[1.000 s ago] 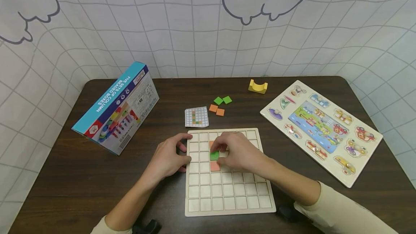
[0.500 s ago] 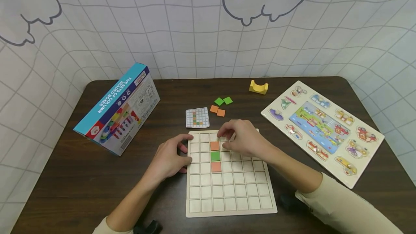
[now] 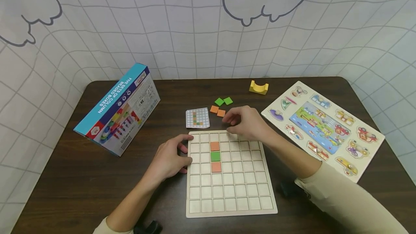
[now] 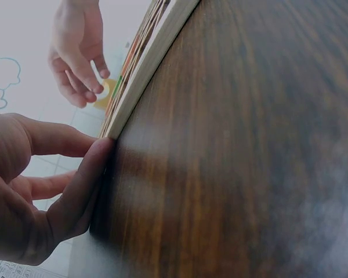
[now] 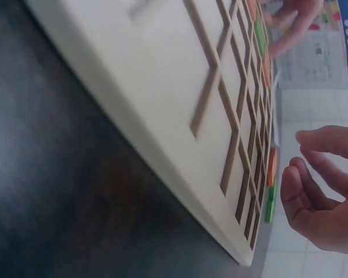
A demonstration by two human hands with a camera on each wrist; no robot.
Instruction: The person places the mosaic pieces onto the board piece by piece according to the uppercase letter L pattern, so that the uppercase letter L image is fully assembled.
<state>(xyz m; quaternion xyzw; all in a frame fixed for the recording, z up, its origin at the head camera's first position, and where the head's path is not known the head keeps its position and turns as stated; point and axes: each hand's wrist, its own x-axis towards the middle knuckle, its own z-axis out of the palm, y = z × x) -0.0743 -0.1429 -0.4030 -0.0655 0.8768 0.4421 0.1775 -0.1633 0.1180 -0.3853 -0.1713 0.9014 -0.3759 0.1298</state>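
Observation:
A wooden grid board [image 3: 242,193] lies flat on the table. One column holds an orange tile [image 3: 215,146], a green tile [image 3: 215,156] and a salmon-orange tile [image 3: 216,167]. My left hand [image 3: 170,156] touches the board's left edge with thumb and fingertips; the left wrist view shows the thumb [image 4: 84,179] against its side. Over the board's far edge hovers my right hand [image 3: 248,124], fingers loosely bent and thumb apart, holding nothing. Just beyond it lie two loose orange tiles [image 3: 221,113] and two green tiles [image 3: 219,102].
Left of the loose tiles is a small pattern card [image 3: 197,117] with a coloured grid. A blue-topped box [image 3: 121,109] stands at the left. On the right lies a picture peg puzzle [image 3: 320,127], partly beneath the right forearm. A yellow curved block [image 3: 258,87] sits at the back.
My right hand has left the tile column and moved away from me, past the board's far edge toward the loose tiles. The left hand stays at the board's edge.

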